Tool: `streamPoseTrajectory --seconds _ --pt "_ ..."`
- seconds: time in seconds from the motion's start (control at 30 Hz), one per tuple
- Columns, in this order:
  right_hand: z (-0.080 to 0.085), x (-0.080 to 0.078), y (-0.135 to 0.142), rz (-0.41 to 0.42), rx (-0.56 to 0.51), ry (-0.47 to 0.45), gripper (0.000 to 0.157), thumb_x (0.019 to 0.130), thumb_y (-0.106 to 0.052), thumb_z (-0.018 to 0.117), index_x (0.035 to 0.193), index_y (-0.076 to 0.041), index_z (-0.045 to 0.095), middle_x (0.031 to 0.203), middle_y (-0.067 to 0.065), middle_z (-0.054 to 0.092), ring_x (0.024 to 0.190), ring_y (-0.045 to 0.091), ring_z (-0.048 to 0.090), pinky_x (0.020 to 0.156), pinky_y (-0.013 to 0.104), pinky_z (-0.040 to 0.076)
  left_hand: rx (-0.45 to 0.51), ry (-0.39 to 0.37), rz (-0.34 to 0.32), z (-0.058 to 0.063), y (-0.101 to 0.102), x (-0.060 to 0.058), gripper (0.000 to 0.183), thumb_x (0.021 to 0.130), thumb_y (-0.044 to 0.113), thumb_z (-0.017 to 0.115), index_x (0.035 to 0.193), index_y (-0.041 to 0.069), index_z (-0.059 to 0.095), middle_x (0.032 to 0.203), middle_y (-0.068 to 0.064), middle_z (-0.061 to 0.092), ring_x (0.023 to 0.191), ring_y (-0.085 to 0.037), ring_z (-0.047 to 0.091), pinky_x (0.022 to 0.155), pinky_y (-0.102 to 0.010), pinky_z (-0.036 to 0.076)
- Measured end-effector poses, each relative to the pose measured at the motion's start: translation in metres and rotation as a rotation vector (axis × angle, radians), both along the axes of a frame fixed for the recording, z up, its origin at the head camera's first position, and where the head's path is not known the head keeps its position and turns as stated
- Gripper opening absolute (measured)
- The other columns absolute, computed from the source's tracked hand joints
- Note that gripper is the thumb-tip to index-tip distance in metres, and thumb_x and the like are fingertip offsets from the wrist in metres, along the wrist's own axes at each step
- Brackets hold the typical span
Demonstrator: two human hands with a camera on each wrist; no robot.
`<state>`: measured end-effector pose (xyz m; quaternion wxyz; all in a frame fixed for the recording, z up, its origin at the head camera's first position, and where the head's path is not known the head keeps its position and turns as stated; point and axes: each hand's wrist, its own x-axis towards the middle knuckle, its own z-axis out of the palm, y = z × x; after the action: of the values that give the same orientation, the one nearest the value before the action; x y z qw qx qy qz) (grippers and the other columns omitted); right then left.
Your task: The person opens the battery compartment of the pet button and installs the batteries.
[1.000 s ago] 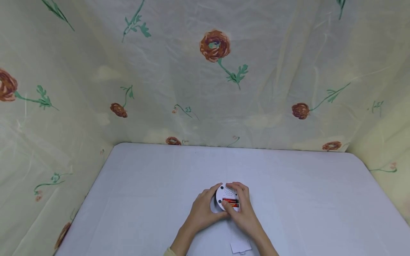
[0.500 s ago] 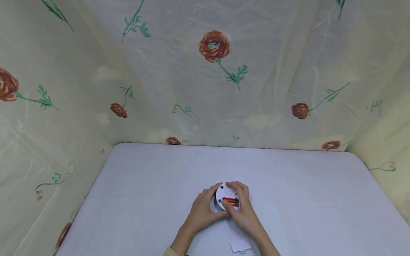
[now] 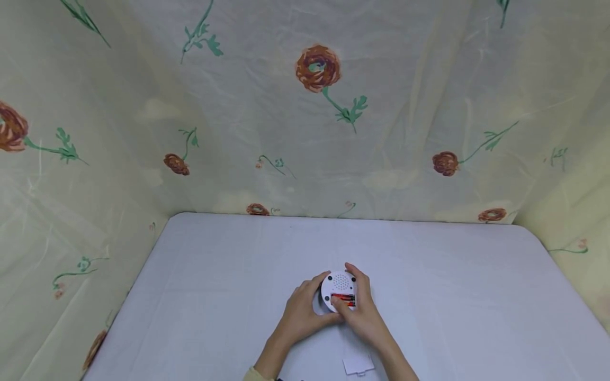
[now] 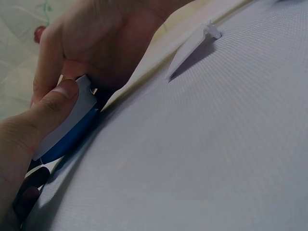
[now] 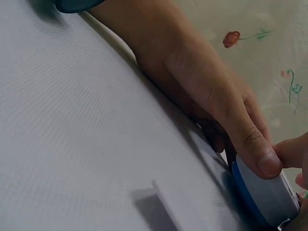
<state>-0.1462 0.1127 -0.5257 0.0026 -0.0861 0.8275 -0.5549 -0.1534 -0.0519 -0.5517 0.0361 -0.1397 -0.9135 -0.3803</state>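
Observation:
A round white device [image 3: 340, 280] with a dotted speaker grille lies back-up between both hands, low in the middle of the head view. Its open battery bay shows red batteries [image 3: 345, 298] side by side. My left hand [image 3: 301, 312] grips the device's left rim, thumb along the near side. From the right, my right hand [image 3: 363, 315] holds it, with the thumb at the batteries and the index finger stretched past the far right rim. Both wrist views show a blue lower band [image 4: 72, 137] on the device. Its front face is hidden underneath.
A small white battery cover [image 3: 358, 365] with a tab lies on the white table [image 3: 229, 275], close to my right forearm. In the left wrist view this cover [image 4: 190, 50] stands tilted off the cloth. Flower-printed curtains [image 3: 381, 180] enclose the table's back and sides.
My right index finger has straightened and lifted from the device's top toward its far right rim, uncovering more of the grille and a dark foot. My left hand stays put.

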Motion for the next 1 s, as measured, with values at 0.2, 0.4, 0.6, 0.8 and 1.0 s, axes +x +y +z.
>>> streamPoseTrajectory --seconds 0.2,0.4,0.6,0.8,1.0 --pt "0.0 -0.001 -0.002 -0.015 -0.003 -0.036 0.077 0.083 -0.013 0.07 0.145 -0.019 0.026 0.149 0.011 0.028 0.137 0.027 0.03 0.11 0.048 0.02 0.011 0.007 0.001 -0.001 -0.002 0.0 0.094 0.063 0.067 0.073 0.142 0.031 0.039 0.127 0.002 0.059 0.108 -0.017 0.056 0.086 -0.038 0.046" --pt "-0.002 -0.001 0.002 -0.021 -0.022 -0.098 0.08 0.083 -0.023 0.073 0.146 -0.023 0.024 0.151 0.009 0.03 0.136 0.026 0.032 0.109 0.047 0.021 0.024 -0.006 -0.004 -0.002 -0.002 -0.001 0.094 0.062 0.071 0.071 0.142 0.033 0.039 0.128 0.003 0.059 0.109 -0.017 0.056 0.086 -0.039 0.046" --pt "-0.006 -0.003 0.012 -0.033 -0.005 -0.087 0.083 0.082 -0.031 0.073 0.147 -0.025 0.021 0.144 0.009 0.038 0.13 0.022 0.04 0.105 0.03 0.028 0.044 -0.017 0.0 -0.001 0.0 -0.002 0.094 0.062 0.07 0.071 0.142 0.034 0.039 0.129 0.004 0.058 0.11 -0.016 0.055 0.088 -0.04 0.045" --pt "-0.007 0.004 0.024 -0.048 -0.102 -0.03 0.08 0.089 -0.017 0.065 0.148 -0.012 0.012 0.137 0.019 0.039 0.128 0.028 0.038 0.094 0.002 0.03 0.045 -0.042 -0.008 0.001 0.004 -0.002 0.094 0.062 0.069 0.072 0.142 0.032 0.039 0.13 0.004 0.058 0.112 -0.017 0.056 0.089 -0.041 0.046" --pt "-0.012 0.024 0.037 -0.111 -0.078 -0.011 0.076 0.091 -0.015 0.063 0.147 -0.007 0.011 0.128 0.017 0.042 0.122 0.028 0.043 0.093 0.001 0.033 0.039 -0.056 0.004 0.001 0.0 -0.003 0.095 0.062 0.069 0.073 0.143 0.033 0.038 0.132 0.004 0.057 0.115 -0.017 0.055 0.092 -0.042 0.045"
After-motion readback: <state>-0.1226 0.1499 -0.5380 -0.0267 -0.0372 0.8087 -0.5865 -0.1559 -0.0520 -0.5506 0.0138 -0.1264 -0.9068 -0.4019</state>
